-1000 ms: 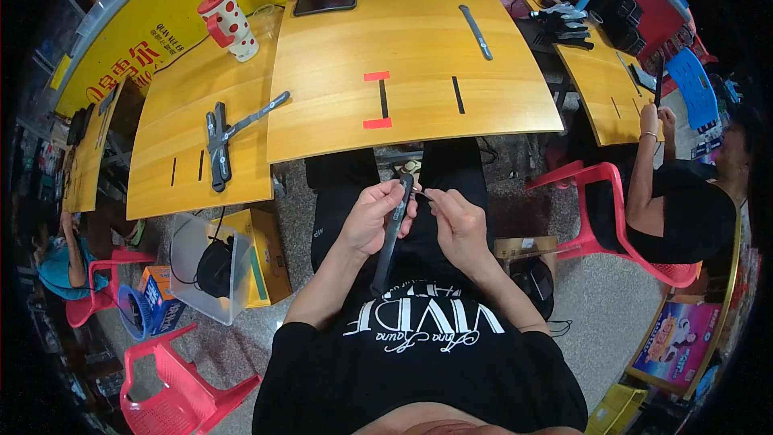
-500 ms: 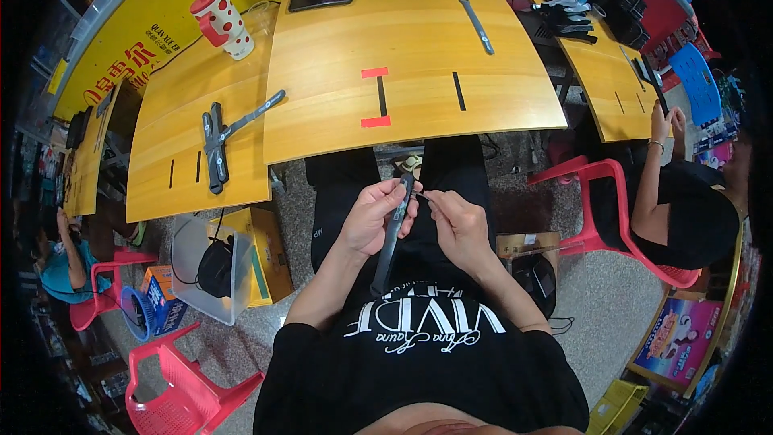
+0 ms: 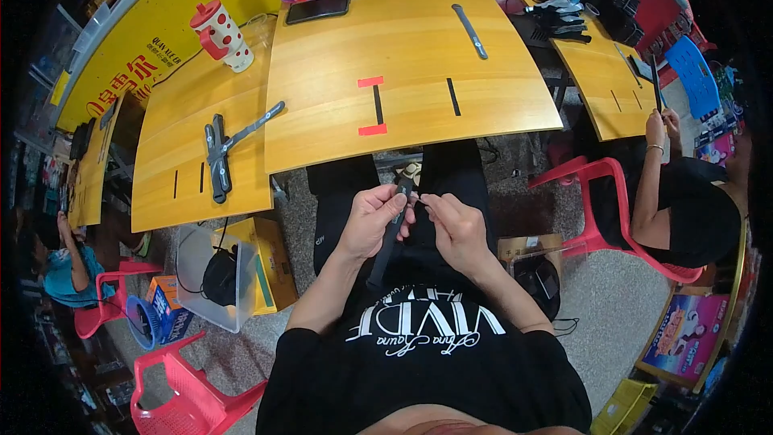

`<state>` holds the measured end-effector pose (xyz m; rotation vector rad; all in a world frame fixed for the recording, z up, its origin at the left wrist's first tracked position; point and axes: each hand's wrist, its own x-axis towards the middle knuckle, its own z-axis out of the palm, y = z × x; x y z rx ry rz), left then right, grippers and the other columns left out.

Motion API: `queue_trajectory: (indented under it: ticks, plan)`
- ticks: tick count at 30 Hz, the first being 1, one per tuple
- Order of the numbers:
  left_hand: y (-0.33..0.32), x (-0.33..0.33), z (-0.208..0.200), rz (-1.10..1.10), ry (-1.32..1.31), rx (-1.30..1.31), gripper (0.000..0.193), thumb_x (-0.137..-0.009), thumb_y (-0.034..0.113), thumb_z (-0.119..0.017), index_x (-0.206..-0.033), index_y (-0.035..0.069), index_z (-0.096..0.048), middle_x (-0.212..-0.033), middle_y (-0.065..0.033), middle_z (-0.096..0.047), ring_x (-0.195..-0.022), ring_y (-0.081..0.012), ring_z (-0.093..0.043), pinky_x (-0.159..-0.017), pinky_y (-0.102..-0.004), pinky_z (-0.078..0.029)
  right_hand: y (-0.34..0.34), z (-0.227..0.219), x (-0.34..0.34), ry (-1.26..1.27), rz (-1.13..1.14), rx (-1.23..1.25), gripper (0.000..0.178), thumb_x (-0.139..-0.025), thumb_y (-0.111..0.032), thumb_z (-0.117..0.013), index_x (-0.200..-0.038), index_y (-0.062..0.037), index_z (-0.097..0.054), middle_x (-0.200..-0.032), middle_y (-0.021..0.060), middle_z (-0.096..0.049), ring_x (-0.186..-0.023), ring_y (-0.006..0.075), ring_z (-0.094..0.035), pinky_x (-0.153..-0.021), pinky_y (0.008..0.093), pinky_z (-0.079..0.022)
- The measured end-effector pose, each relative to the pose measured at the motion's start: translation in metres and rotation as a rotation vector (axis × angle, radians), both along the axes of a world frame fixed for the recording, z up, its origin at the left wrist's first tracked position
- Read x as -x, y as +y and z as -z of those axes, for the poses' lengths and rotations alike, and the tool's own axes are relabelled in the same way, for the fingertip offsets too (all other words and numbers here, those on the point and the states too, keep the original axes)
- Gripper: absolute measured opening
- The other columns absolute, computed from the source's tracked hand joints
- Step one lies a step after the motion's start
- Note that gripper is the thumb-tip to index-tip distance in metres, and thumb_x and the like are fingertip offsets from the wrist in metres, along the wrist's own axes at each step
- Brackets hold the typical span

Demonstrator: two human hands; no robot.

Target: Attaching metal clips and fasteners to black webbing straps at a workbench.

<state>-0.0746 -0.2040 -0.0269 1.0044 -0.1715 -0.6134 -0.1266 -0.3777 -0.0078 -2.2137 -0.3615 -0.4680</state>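
Since the earlier frames we see almost no change: both hands stay in the lap below the wooden table (image 3: 403, 72). Our left hand (image 3: 372, 217) wraps the long dark strip (image 3: 385, 246); our right hand (image 3: 452, 225) pinches near its upper end, perhaps a small part. The fitting looks unfinished; another strip (image 3: 469, 31) lies untouched on the table.

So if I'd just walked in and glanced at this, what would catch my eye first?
Probably the two hands low in the middle: the left hand grips a long dark strip over the lap, and the right hand pinches at its top end. Beyond them spreads a bright wooden table with red tape marks, and a red polka-dot cup stands on the neighbouring table to the left.
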Motion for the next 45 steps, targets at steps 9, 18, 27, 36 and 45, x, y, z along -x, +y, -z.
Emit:
queue_trajectory:
  ticks: [9, 18, 27, 36, 45]
  plan:
    - [-0.001, 0.007, 0.002, -0.119, -0.370, -0.288, 0.015, -0.095, 0.012, -0.055, -0.090, 0.001, -0.062, -0.069, -0.0017, -0.060, -0.053, -0.0055, -0.052, -0.048, -0.0193, -0.041, -0.004, 0.000, -0.003, -0.240, 0.018, 0.349, 0.036, -0.069, 0.001, -0.058, -0.105, 0.0054, -0.058, -0.073, 0.0124, -0.051, -0.062, 0.0272, -0.056, -0.050, 0.0345, -0.045]
    - [-0.002, 0.007, -0.002, -0.060, -0.302, -0.270, 0.018, -0.095, 0.011, -0.054, -0.081, 0.001, -0.061, -0.067, -0.0016, -0.059, -0.052, -0.0055, -0.051, -0.046, -0.0192, -0.039, -0.015, 0.002, -0.019, -0.319, -0.133, 0.354, 0.034, -0.071, -0.005, -0.059, -0.104, 0.0056, -0.059, -0.070, 0.0101, -0.051, -0.058, 0.0240, -0.055, -0.047, 0.0325, -0.044]
    - [0.010, -0.007, -0.019, 0.228, -0.447, -0.674, 0.020, -0.088, 0.012, -0.060, -0.073, -0.001, -0.061, -0.060, -0.0054, -0.059, -0.047, -0.0134, -0.055, -0.046, -0.0247, -0.042, -0.036, -0.009, -0.030, -0.623, -0.249, 0.817, 0.029, -0.071, -0.012, -0.061, -0.095, 0.0049, -0.064, -0.066, 0.0049, -0.050, -0.056, 0.0150, -0.052, -0.045, 0.0245, -0.041]
    - [-0.016, 0.003, -0.012, -0.212, -1.036, -1.223, 0.014, -0.083, 0.012, -0.063, -0.082, -0.001, -0.057, -0.071, -0.0203, -0.062, -0.065, -0.0379, -0.062, -0.058, -0.0446, -0.050, -0.005, -0.007, -0.010, -0.418, -0.018, 0.895, 0.025, -0.074, -0.011, -0.061, -0.092, 0.0055, -0.064, -0.069, 0.0074, -0.055, -0.058, 0.0164, -0.053, -0.045, 0.0237, -0.042]
    - [-0.017, -0.002, 0.005, -0.388, -1.190, -1.217, 0.012, -0.084, 0.010, -0.063, -0.083, -0.001, -0.057, -0.068, -0.0143, -0.062, -0.059, -0.0269, -0.063, -0.053, -0.0368, -0.049, 0.006, 0.009, -0.013, -0.112, 0.086, 0.520, 0.024, -0.071, -0.008, -0.058, -0.092, 0.0040, -0.062, -0.075, 0.0124, -0.057, -0.058, 0.0233, -0.057, -0.050, 0.0293, -0.048]
